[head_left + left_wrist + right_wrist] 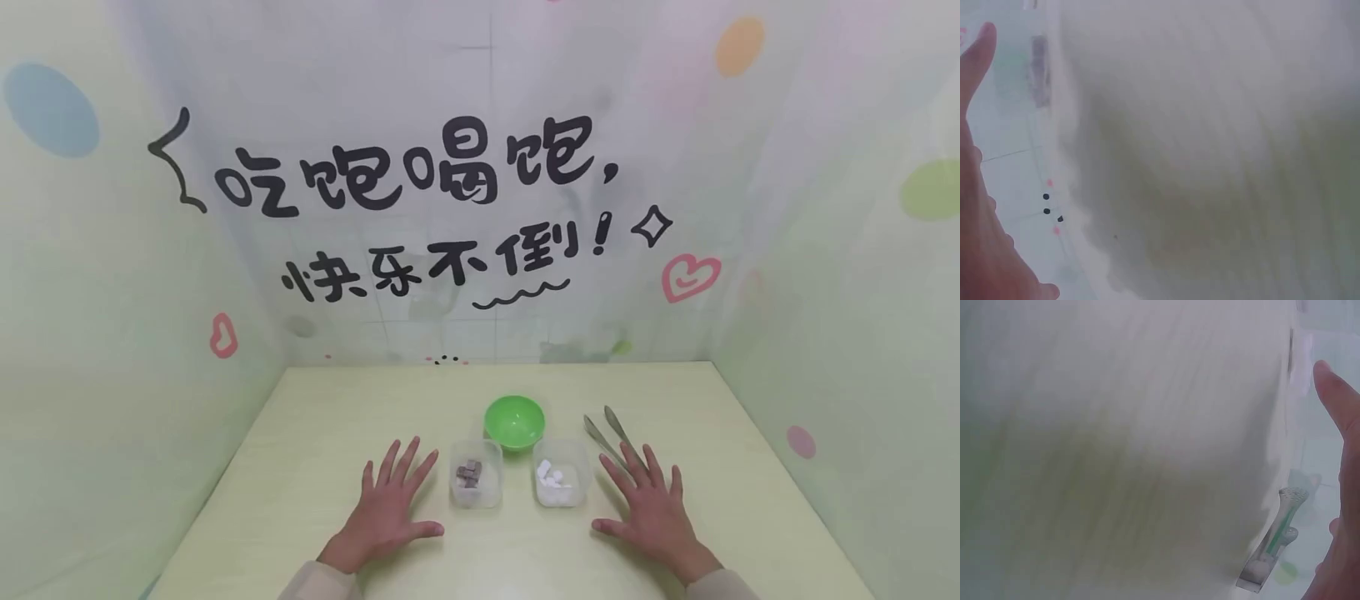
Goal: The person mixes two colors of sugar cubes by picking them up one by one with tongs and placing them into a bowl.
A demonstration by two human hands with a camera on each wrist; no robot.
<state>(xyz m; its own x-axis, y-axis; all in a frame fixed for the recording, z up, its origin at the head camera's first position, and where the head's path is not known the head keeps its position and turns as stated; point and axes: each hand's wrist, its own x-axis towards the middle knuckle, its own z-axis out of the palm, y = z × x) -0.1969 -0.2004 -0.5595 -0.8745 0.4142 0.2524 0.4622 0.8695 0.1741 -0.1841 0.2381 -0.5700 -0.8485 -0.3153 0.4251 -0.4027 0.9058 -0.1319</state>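
Observation:
Both hands hold nothing, their fingers straight and spread. In the head view my left hand [386, 508] is over the table, left of a clear container [491, 496] with several brown cubes [469, 473] in it. On the other side, my right hand [652, 510] lies to the right of a second clear container [573, 498] holding several white cubes [551, 475]. A green bowl [514, 421] stands behind and between the containers. Metal tongs [600, 435] lie beyond the right fingers, which overlap their near end in the head view; the right wrist view also shows these tongs [1275, 540].
The pale wooden table [360, 400] is enclosed by a printed back wall [450, 75] with large black characters and by side walls [82, 333] with coloured dots and hearts. Sleeves [322, 581] cover both wrists.

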